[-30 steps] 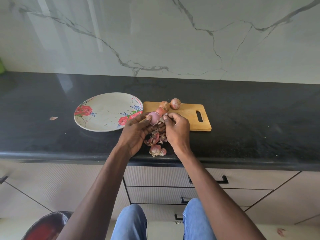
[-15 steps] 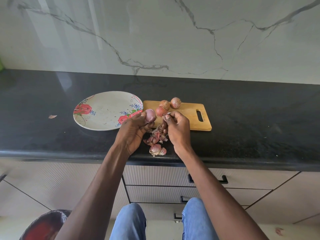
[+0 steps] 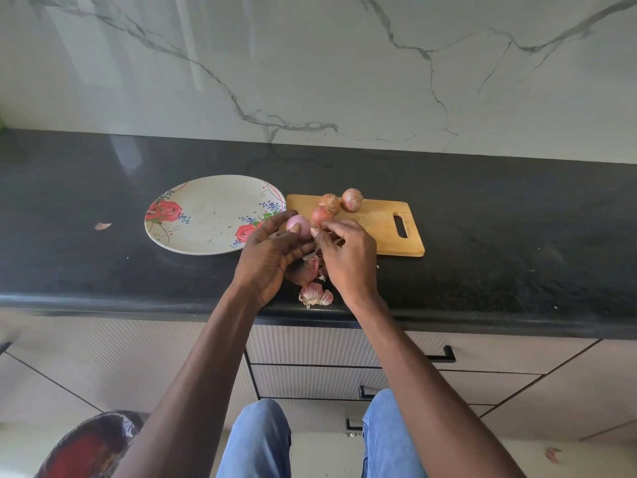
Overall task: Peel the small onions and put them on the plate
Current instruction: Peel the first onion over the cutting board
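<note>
Our left hand (image 3: 267, 257) pinched the peeled onion (image 3: 299, 226) just right of the plate (image 3: 193, 236); our right hand's (image 3: 348, 257) fingers (image 3: 315, 232) nipped loose skin.

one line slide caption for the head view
Left hand holds a peeled onion beside the plate; three unpeeled onions wait on the board.

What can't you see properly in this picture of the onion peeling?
- Head view: the lower side of the peeled onion is covered by the left hand, which holds it.
- Head view: whatever the right hand pinches is hidden under its curled fingers.
- Head view: part of the peel pile lies behind both hands.
- Head view: the dark red thing on the floor is cut off by the bottom edge and blurred.
</note>
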The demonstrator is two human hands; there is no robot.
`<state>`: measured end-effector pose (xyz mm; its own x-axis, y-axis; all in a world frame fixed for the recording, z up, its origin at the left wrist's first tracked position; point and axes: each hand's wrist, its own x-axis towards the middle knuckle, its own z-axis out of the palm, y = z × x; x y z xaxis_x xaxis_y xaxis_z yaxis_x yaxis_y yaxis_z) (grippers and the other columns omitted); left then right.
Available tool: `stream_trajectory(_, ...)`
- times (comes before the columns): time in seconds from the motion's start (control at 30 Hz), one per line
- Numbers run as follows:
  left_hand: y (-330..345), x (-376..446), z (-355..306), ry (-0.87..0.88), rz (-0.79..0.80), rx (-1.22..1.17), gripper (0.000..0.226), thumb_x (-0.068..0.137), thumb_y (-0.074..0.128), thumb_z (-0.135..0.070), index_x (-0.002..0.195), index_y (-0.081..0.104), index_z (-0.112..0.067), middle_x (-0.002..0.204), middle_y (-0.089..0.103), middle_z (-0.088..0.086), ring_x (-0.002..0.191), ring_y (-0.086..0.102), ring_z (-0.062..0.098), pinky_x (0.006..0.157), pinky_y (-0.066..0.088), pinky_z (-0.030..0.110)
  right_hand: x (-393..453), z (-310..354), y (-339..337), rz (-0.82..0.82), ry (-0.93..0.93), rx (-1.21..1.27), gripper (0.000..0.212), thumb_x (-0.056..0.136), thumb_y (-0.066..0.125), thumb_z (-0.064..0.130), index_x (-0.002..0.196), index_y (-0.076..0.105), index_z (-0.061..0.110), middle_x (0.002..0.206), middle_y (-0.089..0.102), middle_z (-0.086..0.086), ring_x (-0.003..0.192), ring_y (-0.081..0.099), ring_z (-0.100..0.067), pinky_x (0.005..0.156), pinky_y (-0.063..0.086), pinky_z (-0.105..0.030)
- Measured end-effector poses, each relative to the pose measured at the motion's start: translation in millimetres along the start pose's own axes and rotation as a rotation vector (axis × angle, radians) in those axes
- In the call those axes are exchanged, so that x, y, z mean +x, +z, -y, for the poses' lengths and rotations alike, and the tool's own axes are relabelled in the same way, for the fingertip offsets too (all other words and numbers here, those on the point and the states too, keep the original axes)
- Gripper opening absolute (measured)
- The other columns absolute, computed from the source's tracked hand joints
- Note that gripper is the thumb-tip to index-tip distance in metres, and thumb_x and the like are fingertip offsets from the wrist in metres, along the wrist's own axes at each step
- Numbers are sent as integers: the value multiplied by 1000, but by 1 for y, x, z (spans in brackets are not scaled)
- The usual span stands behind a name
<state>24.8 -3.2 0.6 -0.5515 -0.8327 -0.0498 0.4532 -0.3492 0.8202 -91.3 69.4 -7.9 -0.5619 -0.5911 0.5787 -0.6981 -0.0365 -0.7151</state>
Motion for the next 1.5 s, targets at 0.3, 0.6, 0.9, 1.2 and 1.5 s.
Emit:
stream_trajectory(0.3, 1, -3, -1, 33, 69, 48, 39, 80, 71, -9, 118, 63, -7, 104, 75, 11, 93, 73, 24, 88, 60, 35, 4, -3, -5, 57, 75, 165, 21, 90, 74, 14, 110, 77, 7, 105, 77, -1, 99, 70, -7, 89, 55, -22)
stream_trajectory(0.6, 5, -6, 0, 64, 103, 131, 39, 79, 73, -18, 112, 59, -4, 92, 75, 10, 85, 72, 21, 77, 60, 31, -4, 2, 2, -29, -118, 28, 19, 94, 68, 14, 84, 72, -1, 76, 69, -9, 66, 63, -21, 60, 53, -40)
stream_trajectory(0.9, 5, -8, -1, 51, 154, 101, 20, 93, 62, -11, 113, 58, -6, 94, 75, 11, 85, 72, 22, 80, 60, 31, -3, 1, 2, -93, -35, 56, 6, 89, 71, 9, 89, 74, 4, 80, 72, -4, 71, 66, -14, 66, 56, -35)
stream_trajectory(1.2, 5, -5, -1, 0, 150, 77, 17, 103, 51, -8, 117, 60, -4, 101, 74, 13, 96, 71, 25, 88, 60, 37, 1, 1, -5, 1, 175, 248, 9, 94, 66, 13, 93, 74, 8, 83, 74, 3, 76, 69, -8, 70, 58, -28)
stream_trajectory(1.5, 4, -5, 1, 16, 141, 123, 22, 88, 65, -15, 107, 68, -3, 97, 75, 14, 91, 72, 23, 86, 60, 32, 3, -2, -4, 52, 273, 374, 11, 95, 67, 18, 92, 73, 9, 83, 75, 0, 79, 71, -16, 76, 60, -40)
